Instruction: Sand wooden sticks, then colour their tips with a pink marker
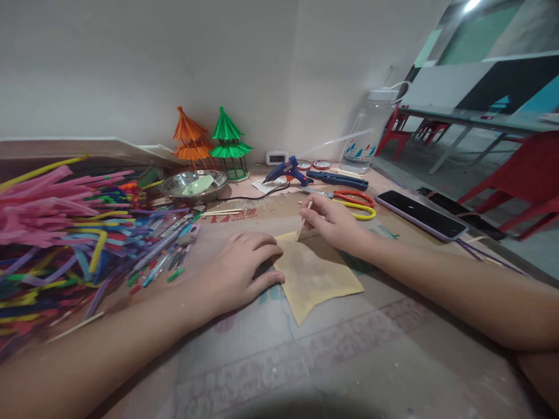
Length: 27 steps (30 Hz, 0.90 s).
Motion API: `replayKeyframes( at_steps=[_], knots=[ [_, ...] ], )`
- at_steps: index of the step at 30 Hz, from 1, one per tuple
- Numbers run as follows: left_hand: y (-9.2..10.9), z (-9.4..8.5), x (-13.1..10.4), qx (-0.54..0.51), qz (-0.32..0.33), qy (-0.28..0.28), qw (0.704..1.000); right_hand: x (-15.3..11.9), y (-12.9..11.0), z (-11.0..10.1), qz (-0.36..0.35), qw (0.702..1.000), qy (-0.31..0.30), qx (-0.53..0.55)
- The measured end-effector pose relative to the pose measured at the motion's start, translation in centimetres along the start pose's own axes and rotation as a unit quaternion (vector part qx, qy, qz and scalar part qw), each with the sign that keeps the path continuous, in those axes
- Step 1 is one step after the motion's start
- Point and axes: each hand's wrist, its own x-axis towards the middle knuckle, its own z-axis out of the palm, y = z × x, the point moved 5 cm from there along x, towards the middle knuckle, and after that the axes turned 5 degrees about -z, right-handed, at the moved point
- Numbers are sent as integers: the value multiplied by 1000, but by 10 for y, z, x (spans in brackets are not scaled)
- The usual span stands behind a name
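Observation:
A yellowish sheet (312,273) with a notched lower edge lies flat on the covered table. My right hand (329,221) pinches a thin wooden stick (301,228), which stands nearly upright with its lower end at the sheet's top edge. On the sheet's left side, my left hand (244,267) rests palm down with its fingers apart, the fingertips at the sheet's edge.
Pipe cleaners (48,215) are heaped at the left beside pens. Behind stand a metal bowl (170,187), orange (191,137) and green (229,137) paper towers, a glue gun (286,170), scissors (356,198) and a bottle (367,128). A phone (419,214) lies right.

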Motion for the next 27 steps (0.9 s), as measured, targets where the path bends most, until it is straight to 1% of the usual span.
replayKeyframes(
  at_steps=[3,7,10,12,15,17,18,20,23,25,27],
  knots=[
    [5,0,-1,-3,20,5,1000,-2,-5,4,0,1000,-18,-23],
    [6,0,0,-6,25,24,999,-4,-14,9,-4,997,-62,-46],
    [6,1,2,-9,31,12,999,-5,-18,12,-11,997,-70,-27],
    [7,1,3,-8,34,5,999,-4,-20,16,-28,996,-81,-23],
    [8,1,3,-6,38,4,999,-2,-19,18,-61,989,-102,-93],
    [8,1,3,-10,39,5,999,0,-16,15,-69,982,-92,-152],
    [8,1,3,-12,38,6,999,0,-15,14,-65,981,-85,-162],
    [8,1,4,-15,39,5,999,-1,-14,12,-47,987,-81,-132],
    [7,2,4,-14,39,0,999,-2,-16,16,-40,992,-103,-65],
    [8,1,4,-13,42,0,999,-2,-16,17,-41,991,-104,-72],
    [8,1,4,-13,43,1,999,-2,-16,15,-33,991,-88,-98]
  ],
)
